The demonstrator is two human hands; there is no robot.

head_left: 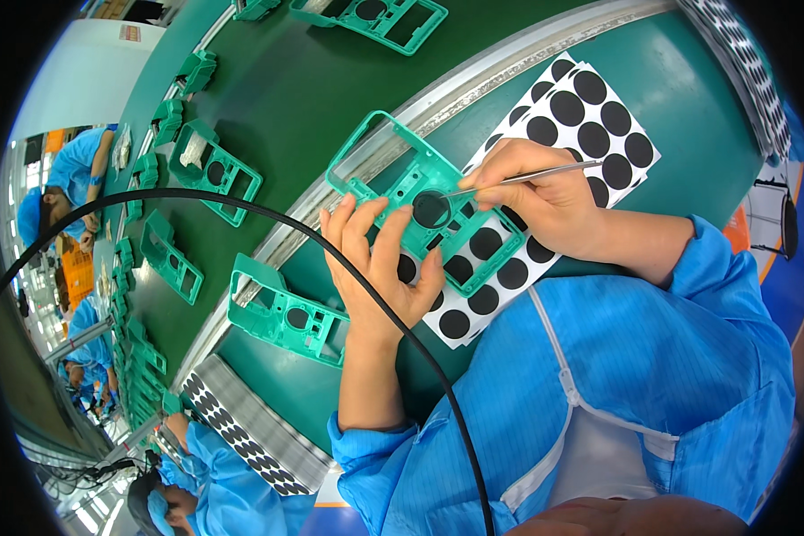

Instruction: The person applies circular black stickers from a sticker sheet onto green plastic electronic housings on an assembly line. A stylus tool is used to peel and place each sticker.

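A green plastic housing (487, 263) with a large rectangular opening lies tilted over sheets of round black stickers (593, 140). My left hand (380, 277) holds the housing, its fingers on the near-left side and the thumb by the lower edge. A black round sticker (430, 209) sits in the housing's circular recess. My right hand (545, 201) pinches slim metal tweezers (545, 172), whose tip reaches the edge of that sticker. Whether the tip touches it, I cannot tell. Part of the housing's left side is hidden under my left fingers.
Another green housing (286, 317) with a black disc lies left of my left hand. Past a metal rail (473, 76), several housings lie on the dark green belt (286, 116). A stack of sticker sheets (250, 429) is at lower left. A black cable (330, 246) crosses the view. Co-workers (214, 482) sit at left.
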